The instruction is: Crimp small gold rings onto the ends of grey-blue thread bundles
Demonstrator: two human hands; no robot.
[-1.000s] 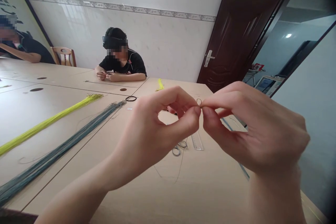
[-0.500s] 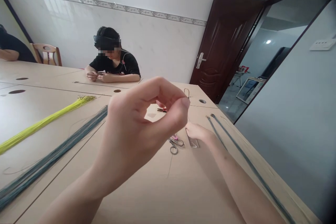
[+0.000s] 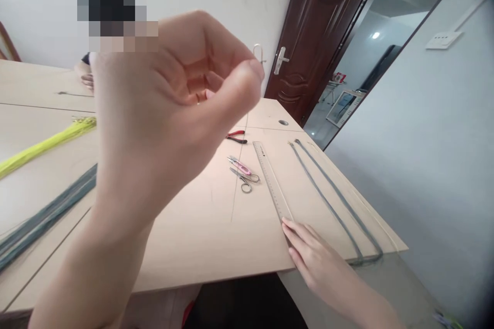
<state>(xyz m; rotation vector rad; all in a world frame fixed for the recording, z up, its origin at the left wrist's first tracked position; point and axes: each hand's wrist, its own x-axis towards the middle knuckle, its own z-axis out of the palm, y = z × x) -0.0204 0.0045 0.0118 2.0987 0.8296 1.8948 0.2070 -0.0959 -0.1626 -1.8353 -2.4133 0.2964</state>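
Note:
Raised close to the camera, my left hand [image 3: 173,82] pinches a small metal loop [image 3: 258,52] between thumb and forefinger. A thin thread hangs down below it over the table. My right hand [image 3: 309,252] lies at the near edge of the table, its fingertips on the near end of a clear ruler [image 3: 270,180]. Its fingers are extended and close together. Left of the ruler lie silver scissors [image 3: 246,180], pink-handled snips [image 3: 241,165] and red-and-black pliers [image 3: 238,137], the last partly behind my left hand.
Yellow strands [image 3: 46,146] and a grey-blue bundle [image 3: 50,208] lie on the left of the table [image 3: 185,257]. Grey-blue cords [image 3: 332,190] stretch along its right side. Across the table, a person's hand [image 3: 88,81] shows beside my left hand. A dark door [image 3: 309,25] stands behind.
The view has tilted down and closer. My left hand looks larger and higher with the loop. My right hand has come back towards me to the ruler's near end, leaving the ruler exposed.

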